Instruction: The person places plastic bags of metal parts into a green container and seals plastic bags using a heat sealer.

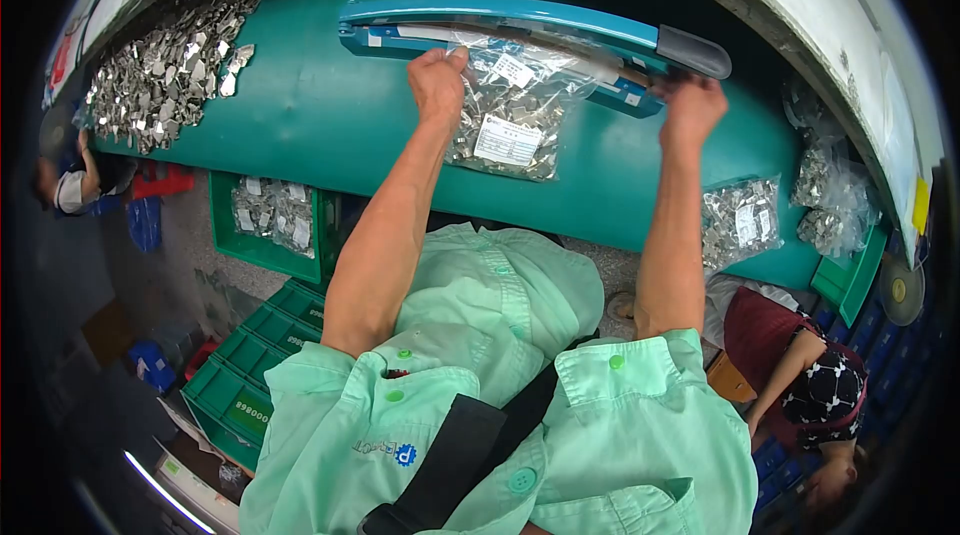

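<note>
A clear plastic bag (510, 125) of small metal parts, with white labels on it, lies on the green table, its top edge in a long blue bag sealer (500, 7). My left hand (438, 85) pinches the top left corner of the bag beside the sealer's bar. At the sealer's right end, by its black handle, my right hand (692, 105) is slightly blurred. Its fingers are bent near the handle, and what they grip is hidden.
A heap of loose metal pieces (170, 75) covers the table's left end. Filled bags (742, 220) lie at the right edge. A green crate (265, 215) holds more bags below the table, with stacked crates under it. Other people are at the far left and lower right.
</note>
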### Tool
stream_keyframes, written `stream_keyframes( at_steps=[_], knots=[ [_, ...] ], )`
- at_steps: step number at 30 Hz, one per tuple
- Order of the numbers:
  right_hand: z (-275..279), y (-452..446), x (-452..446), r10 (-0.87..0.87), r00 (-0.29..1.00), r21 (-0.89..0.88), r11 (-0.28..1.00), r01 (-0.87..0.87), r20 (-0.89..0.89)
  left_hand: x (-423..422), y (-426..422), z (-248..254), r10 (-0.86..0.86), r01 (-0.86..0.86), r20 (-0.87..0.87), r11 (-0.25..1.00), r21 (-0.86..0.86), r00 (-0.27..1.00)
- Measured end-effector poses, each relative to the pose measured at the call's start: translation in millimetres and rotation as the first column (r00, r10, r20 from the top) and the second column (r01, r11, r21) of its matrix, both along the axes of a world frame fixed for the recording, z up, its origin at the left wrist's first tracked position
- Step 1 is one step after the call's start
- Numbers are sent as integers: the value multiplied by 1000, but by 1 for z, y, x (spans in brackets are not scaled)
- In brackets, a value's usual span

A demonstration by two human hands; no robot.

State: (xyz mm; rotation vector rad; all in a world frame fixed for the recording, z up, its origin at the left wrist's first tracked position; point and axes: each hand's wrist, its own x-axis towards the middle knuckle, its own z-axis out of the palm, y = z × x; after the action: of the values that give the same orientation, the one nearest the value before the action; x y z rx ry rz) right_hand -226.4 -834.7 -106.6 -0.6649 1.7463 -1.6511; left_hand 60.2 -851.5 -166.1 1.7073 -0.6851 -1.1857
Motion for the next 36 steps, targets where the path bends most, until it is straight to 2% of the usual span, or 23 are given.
stream_keyframes(
  at_steps=[2,3,5,6,8,10,11,12,16,18,22,24,27,29,32,34,36],
  knots=[
    [39,-6,-25,-41,994,-96,994,51,99,-2,0,1,13,-13,-32,1000,-1,999],
    [57,-9,-36,4,990,-77,997,7,143,-3,-2,1,19,-20,-45,1000,-4,999],
    [79,-20,-40,180,961,-180,973,-142,213,-4,-5,-7,48,-49,-12,999,-21,999],
    [85,-24,-38,248,969,-41,968,-247,13,-5,-6,-8,62,-62,-3,998,-22,998],
    [92,-33,-29,430,837,283,895,-345,-338,-3,-7,-12,67,-67,10,998,-9,998],
    [93,-43,-22,572,551,579,794,-185,-608,-2,-7,-10,52,-53,17,998,20,998],
    [92,-48,-19,647,366,679,732,-52,-670,-2,-6,-9,60,-60,-2,998,28,998],
    [85,-53,-15,693,276,719,695,-10,-666,-4,-5,0,64,-63,-19,997,36,998],
    [47,-59,-7,674,299,679,727,-105,-675,-7,-8,-8,145,-145,-18,989,4,989],
    [26,-57,-10,648,336,654,748,-113,-683,-6,-5,-6,117,-117,-49,993,-5,992],
    [9,-54,-14,583,313,579,807,-116,-750,-4,-7,-14,120,-124,-88,991,-42,989],
    [6,-51,-14,593,321,597,796,-98,-738,-7,-5,-8,122,-127,-87,990,-64,989],
    [-2,-52,-16,578,361,586,804,-101,-732,-12,0,4,94,-101,-116,993,-57,989],
    [-6,-49,-18,558,370,551,823,-135,-743,-9,1,1,-6,2,-119,999,-32,993],
    [-7,-50,-20,616,344,608,780,-146,-708,25,10,-21,-102,88,-174,992,-86,979],
    [6,-48,-22,670,349,665,731,-154,-655,44,24,-16,-62,66,-127,997,30,990],
    [6,-45,-24,642,387,629,757,-178,-662,64,41,-11,-135,151,-143,983,104,980]
  ],
)
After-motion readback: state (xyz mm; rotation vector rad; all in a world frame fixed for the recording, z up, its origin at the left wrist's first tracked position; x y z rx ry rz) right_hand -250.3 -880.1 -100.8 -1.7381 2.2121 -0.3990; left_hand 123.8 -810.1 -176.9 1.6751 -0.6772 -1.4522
